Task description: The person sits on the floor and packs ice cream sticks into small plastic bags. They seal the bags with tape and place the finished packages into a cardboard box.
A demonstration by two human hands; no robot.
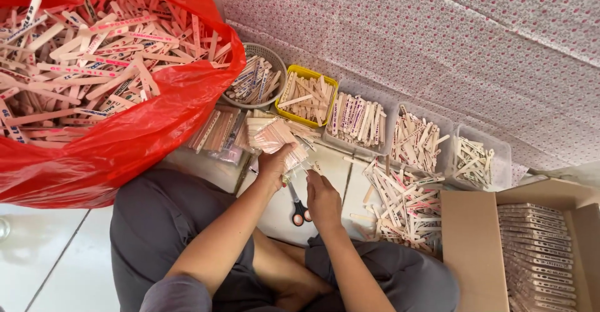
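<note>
Left hand grips a squared-up bundle of sticks, held raised so the right hand can pinch its end; scissors lie just below.

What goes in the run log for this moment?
left hand: holds stick bundle | right hand: at bundle's lower end | scissors: on floor | red bag: full of sticks

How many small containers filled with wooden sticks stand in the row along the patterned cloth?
5, left to right: a grey round basket beside the red bag, a yellow tub, then three clear tubs. The bag may hide others.
</note>
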